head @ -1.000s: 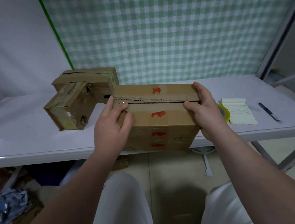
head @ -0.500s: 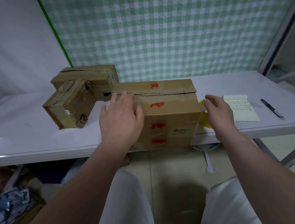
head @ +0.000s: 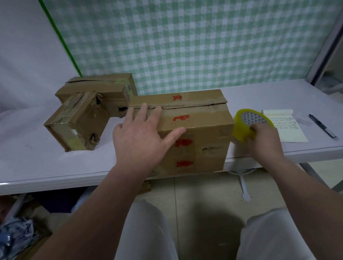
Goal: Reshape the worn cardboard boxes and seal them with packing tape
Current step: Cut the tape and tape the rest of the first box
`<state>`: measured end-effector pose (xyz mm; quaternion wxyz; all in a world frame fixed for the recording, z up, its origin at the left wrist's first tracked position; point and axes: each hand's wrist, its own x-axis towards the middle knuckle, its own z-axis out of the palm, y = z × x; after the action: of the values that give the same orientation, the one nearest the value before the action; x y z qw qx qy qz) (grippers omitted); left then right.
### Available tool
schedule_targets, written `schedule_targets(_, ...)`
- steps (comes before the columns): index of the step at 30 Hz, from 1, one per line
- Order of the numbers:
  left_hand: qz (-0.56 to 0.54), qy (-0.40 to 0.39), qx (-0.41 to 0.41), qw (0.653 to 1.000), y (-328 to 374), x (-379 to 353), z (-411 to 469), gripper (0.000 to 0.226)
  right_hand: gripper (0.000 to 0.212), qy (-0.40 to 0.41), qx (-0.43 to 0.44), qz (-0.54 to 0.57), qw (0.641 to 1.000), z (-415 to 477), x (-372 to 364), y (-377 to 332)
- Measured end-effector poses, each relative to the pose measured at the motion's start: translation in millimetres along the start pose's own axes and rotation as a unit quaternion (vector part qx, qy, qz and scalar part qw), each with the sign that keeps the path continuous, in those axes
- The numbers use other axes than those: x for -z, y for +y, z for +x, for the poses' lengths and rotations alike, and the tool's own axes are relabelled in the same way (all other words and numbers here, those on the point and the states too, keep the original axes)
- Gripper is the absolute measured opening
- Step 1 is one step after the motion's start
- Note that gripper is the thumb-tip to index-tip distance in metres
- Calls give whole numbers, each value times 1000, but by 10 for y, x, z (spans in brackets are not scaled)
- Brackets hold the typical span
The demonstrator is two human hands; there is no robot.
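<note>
A large brown cardboard box (head: 203,127) with red marks stands at the table's front edge, its top flaps closed along a ragged seam. My left hand (head: 142,136) lies flat on the near flap, fingers spread and reaching the seam. Just right of the box, my right hand (head: 262,140) grips a yellow roll of packing tape (head: 247,125), lifted and tilted off the table. Two smaller worn boxes sit to the left: a taped, torn box (head: 77,125) and a flat box (head: 96,88) behind it.
On the white table (head: 24,159), a notepad (head: 286,126) with writing and a black pen (head: 322,126) lie to the right. A green checked cloth hangs behind. My knees are under the front edge; clutter lies on the floor at lower left.
My right hand left the box's right end, reached for the tape roll and picked it up. My left hand shifted from the box's left corner onto the top flap.
</note>
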<state>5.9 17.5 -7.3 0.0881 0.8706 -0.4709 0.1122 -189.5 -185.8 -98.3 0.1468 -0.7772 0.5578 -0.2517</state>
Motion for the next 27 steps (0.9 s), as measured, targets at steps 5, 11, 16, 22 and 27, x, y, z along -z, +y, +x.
schedule_targets(5,2,15,6,1000,53,-28,64,92,34,61,25,65,996,75,299,-226)
schedule_targets(11,-4,20,14,1000,103,-22,108,91,24,134,61,255,956,-17,811,-655)
schedule_targets(16,-36,-3,13,999,102,82,119,80,17,132,152,284,937,-219,1094,-984)
schedule_targets(22,-346,97,-23,933,260,413,118,52,26,85,285,224,928,-418,993,-1211)
schedule_targets(27,-402,101,-57,908,367,498,90,50,31,65,338,166,924,-529,690,-1206)
